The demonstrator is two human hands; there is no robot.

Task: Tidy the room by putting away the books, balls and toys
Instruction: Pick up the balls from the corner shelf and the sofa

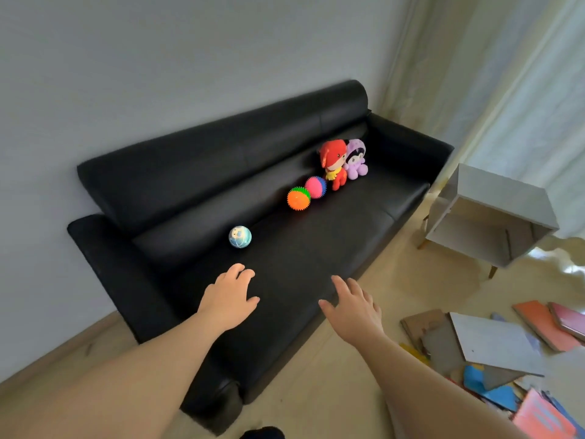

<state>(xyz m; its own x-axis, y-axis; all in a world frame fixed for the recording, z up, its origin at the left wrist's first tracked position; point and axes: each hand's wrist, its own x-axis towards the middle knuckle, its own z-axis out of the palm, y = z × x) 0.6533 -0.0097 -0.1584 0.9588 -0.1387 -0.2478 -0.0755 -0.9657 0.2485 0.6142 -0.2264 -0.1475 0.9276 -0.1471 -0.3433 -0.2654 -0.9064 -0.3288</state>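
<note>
My left hand (229,299) and right hand (354,307) hang released over the sofa (294,261); the blue ball (240,237) lies just beyond my left, the white cabinet (493,190) well beyond my right.

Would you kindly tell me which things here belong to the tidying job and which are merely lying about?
To put away: blue ball, orange ball, pink ball, red plush, purple plush, books.
Not part of it: sofa, side table, curtain.

Bare left hand (228,296); right hand (353,307)
</note>
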